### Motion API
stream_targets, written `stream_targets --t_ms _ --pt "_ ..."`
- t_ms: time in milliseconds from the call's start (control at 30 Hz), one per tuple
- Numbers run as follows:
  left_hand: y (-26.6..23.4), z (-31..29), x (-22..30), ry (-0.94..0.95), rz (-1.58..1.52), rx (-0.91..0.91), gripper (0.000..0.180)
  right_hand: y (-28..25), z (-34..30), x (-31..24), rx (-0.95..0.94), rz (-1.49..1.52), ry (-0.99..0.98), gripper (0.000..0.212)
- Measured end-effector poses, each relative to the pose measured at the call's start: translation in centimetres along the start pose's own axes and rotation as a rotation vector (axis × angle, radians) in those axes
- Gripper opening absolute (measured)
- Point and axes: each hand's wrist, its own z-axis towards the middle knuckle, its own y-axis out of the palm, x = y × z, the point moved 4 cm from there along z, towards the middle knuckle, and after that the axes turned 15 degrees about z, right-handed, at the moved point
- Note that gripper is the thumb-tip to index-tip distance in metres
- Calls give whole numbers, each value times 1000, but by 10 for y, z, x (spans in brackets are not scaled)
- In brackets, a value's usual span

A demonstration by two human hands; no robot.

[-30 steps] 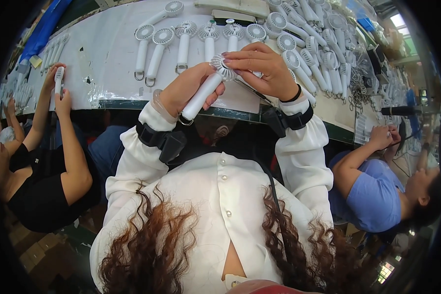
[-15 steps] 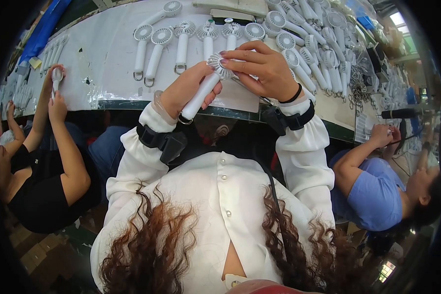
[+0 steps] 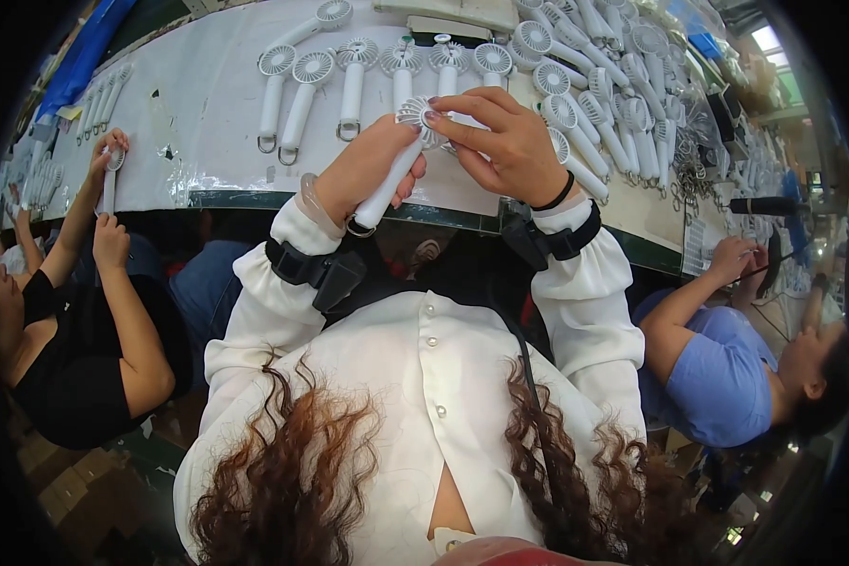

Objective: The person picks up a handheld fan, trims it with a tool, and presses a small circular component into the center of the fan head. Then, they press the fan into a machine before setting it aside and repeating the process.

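Observation:
A white handheld fan (image 3: 389, 191) is tilted in front of me, its round slatted head up and a metal ring at the bottom of its handle. My left hand (image 3: 366, 170) is closed round the handle just below the head. Thumb and fingertips of my right hand (image 3: 500, 137) press on the face and rim of the fan head. Whether those fingertips pinch a small part cannot be made out. Just beyond my hands stands a row of similar white fans (image 3: 354, 90), with small green pieces on two of the heads.
A big heap of white fans (image 3: 613, 104) lies to the right, with metal rings (image 3: 693, 193) by it. The table's dark green edge (image 3: 443, 216) runs before me. Co-workers sit on both sides; the left one holds a white fan (image 3: 111, 179).
My right fingers have shifted slightly over the fan head and are more bent. My left grip on the handle stays the same. The co-worker at left has lowered one hand along their fan.

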Motion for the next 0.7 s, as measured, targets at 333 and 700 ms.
stream_targets --t_ms 333,700 --pt "0 -3 5 31 27 8 26 -1 0 0 55 -18 -61 44" --pt "4 -3 10 113 145 22 26 0 -6 9 211 381 85 30"
